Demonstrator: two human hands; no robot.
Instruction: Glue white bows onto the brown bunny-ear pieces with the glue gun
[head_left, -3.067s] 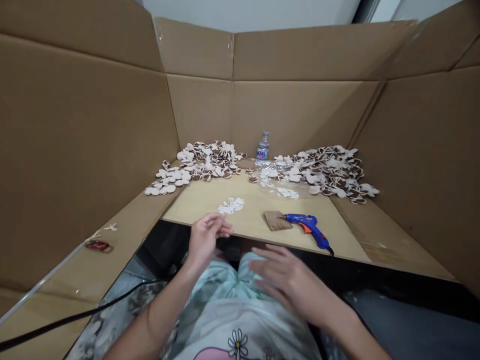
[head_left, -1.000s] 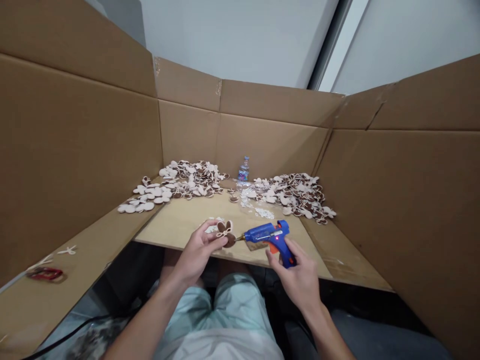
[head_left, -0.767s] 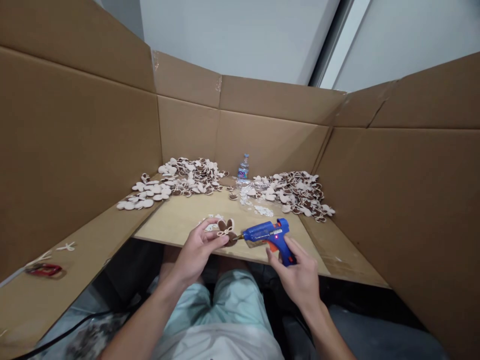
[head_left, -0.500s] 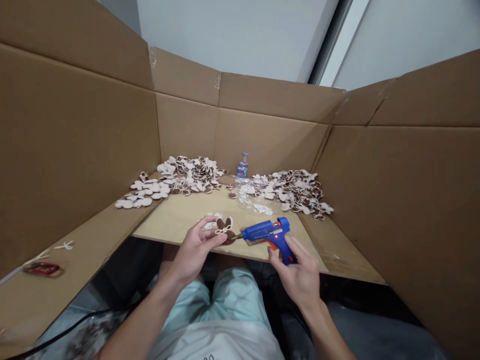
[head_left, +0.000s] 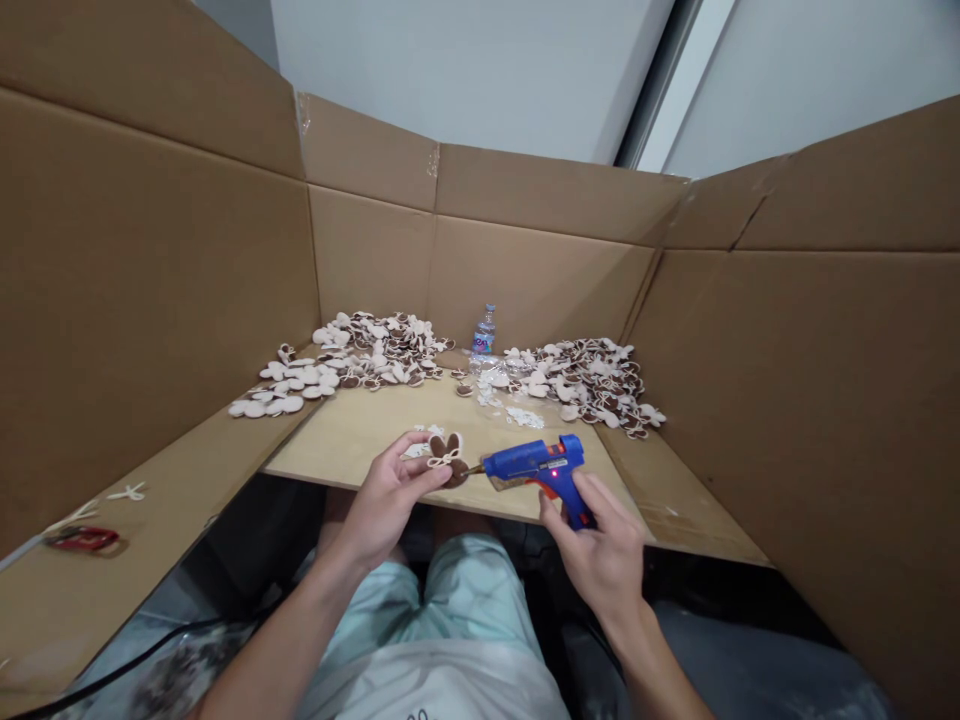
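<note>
Brown-and-cream two-lobed cutout [head_left: 454, 470] is pinched in the left hand [head_left: 386, 497], just over the near edge of a plywood board [head_left: 352, 440]. Small white bow [head_left: 444, 459] lies across its middle. Thumb and fingers close on the piece from the near side, lobes up, which keeps the bow face turned up and in reach. Right hand [head_left: 596, 565] is clamped around the handle of a blue hot glue gun [head_left: 536, 467], fingers wrapped near the orange trigger, gun body lying sideways. Metal nozzle [head_left: 474, 470] points left at the cutout's lower lobe, touching or nearly touching; cannot tell which from this angle. No glue visible at the tip. Both hands are raised off the board and close together, so tip and piece meet right in front of the body. Further back, two heaps of similar cutouts [head_left: 345, 360] [head_left: 585, 380] sit either side of a plastic water bottle [head_left: 484, 332], out of the hands' way. Small white bow shapes [head_left: 523, 417] lie on the board near the right heap. Cardboard walls [head_left: 150, 250] surround the board, probably to hold loose pieces in. Red object [head_left: 81, 539] sits on the left cardboard flap.
</note>
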